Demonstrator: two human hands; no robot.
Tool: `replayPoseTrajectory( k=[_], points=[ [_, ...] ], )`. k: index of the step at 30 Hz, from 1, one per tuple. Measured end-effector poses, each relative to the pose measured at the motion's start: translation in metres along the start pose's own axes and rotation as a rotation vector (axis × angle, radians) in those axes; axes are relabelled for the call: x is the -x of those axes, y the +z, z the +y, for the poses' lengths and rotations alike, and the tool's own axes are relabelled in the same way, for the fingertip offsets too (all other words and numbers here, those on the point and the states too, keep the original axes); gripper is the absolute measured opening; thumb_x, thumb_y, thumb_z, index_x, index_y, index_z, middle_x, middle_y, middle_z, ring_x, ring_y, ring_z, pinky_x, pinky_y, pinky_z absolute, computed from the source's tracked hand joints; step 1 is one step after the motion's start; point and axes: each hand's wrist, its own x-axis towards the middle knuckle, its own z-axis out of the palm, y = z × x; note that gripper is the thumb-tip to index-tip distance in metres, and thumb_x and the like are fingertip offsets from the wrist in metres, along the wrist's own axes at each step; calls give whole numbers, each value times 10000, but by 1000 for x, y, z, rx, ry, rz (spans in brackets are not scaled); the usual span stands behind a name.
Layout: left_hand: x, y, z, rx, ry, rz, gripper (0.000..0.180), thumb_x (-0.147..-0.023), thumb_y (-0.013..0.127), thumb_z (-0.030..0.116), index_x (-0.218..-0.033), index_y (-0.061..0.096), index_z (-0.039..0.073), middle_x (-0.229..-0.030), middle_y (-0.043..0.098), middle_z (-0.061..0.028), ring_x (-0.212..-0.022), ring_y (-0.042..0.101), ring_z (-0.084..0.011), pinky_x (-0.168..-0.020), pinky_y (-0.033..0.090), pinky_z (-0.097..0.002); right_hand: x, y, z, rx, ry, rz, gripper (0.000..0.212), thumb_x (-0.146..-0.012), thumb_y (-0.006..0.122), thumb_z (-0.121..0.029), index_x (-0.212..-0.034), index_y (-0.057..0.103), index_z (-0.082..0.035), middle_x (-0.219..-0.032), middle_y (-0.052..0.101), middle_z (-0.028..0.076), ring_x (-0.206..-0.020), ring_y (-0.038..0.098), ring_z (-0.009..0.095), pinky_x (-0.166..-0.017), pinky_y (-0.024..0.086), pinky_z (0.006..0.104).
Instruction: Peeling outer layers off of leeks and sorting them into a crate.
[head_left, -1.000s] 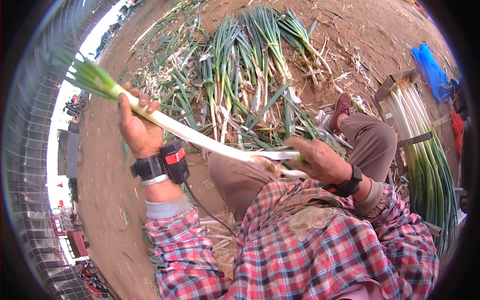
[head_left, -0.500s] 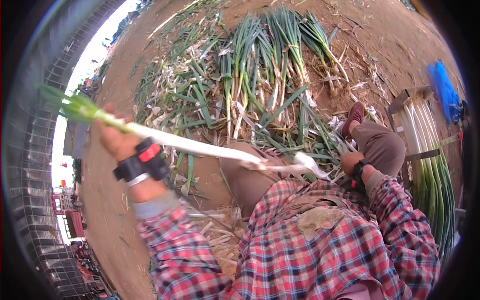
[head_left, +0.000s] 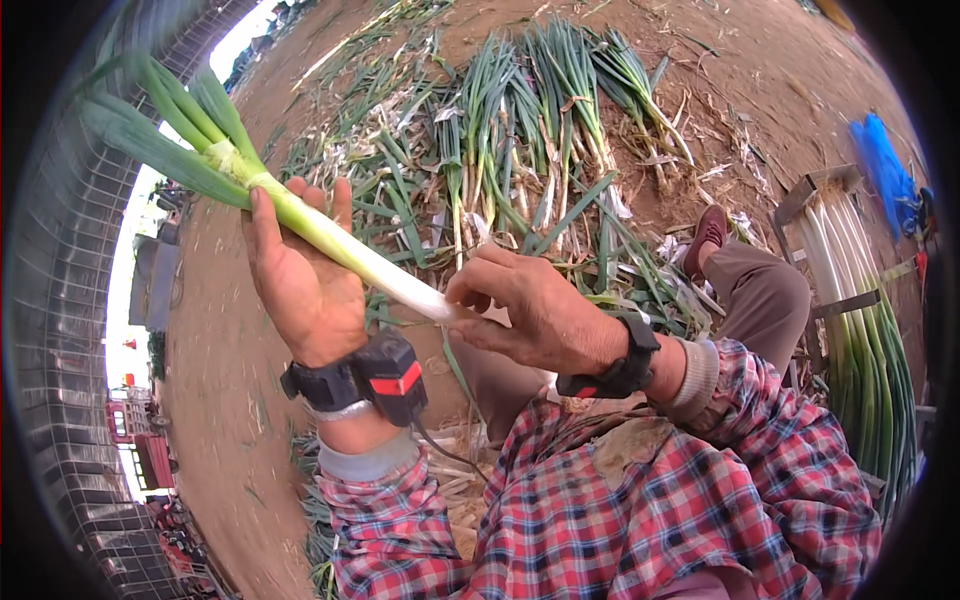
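A long green onion with a white stalk slants across in front of me, its green leaves reaching to the upper left. My left hand, palm up, loosely supports the stalk between thumb and fingers, just below the leaves. At the white lower end, the thumb and fingers of my right hand pinch the stalk. My right fingers hide its very tip. Both wrists wear black straps with small devices.
Untrimmed green onions lie in bunches on the dirt ahead, amid peeled leaves and scraps. At the right, a metal rack holds cleaned green onions beside a blue plastic bag. Wire mesh curves along the left.
My right hand has come up from beside my knee to the stalk's white end. My left hand has turned palm up and moved inward; the loose whitish skin at the lower end no longer shows.
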Motion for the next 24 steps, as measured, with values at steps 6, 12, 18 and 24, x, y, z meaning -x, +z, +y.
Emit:
replayPoseTrajectory(
  k=[6, 12, 18, 24],
  points=[
    [17, 11, -8, 7, -119, -88, 298, -1019, 422, 310, -1177, 533, 82, -979, 558, -59, -865, 552, -193, -825, 477, -370, 18, 3, 6, 13, 111, 131, 154, -782, 654, -57, -875, 536, -22, -839, 539, 137, -767, 555, 324, -662, 454, 394],
    [12, 4, -13, 15, -96, -193, 347, -1015, 436, 309, -1278, 494, 90, -991, 566, -52, -868, 559, -174, -824, 496, -379, 39, -8, 21, -511, 113, 97, 107, -923, 615, -104, -899, 526, -51, -844, 564, 24, -812, 551, 128, -755, 440, 310],
    [19, -17, -43, 48, -231, -309, 364, -1007, 461, 317, -1303, 464, 106, -999, 575, -41, -868, 567, -148, -895, 513, -382, 45, -10, 12, -809, 345, 115, 146, -931, 613, -98, -990, 485, -59, -871, 547, -5, -814, 533, 80, -739, 444, 252],
    [32, 10, -40, -136, -69, -214, 390, -965, 563, 224, -1319, 461, 94, -1074, 627, -71, -1002, 639, -175, -832, 553, -366, 16, -4, -1, -272, 280, 224, 190, -784, 731, -127, -840, 591, -11, -766, 568, 115, -706, 571, 224, -637, 455, 330]
  ],
)
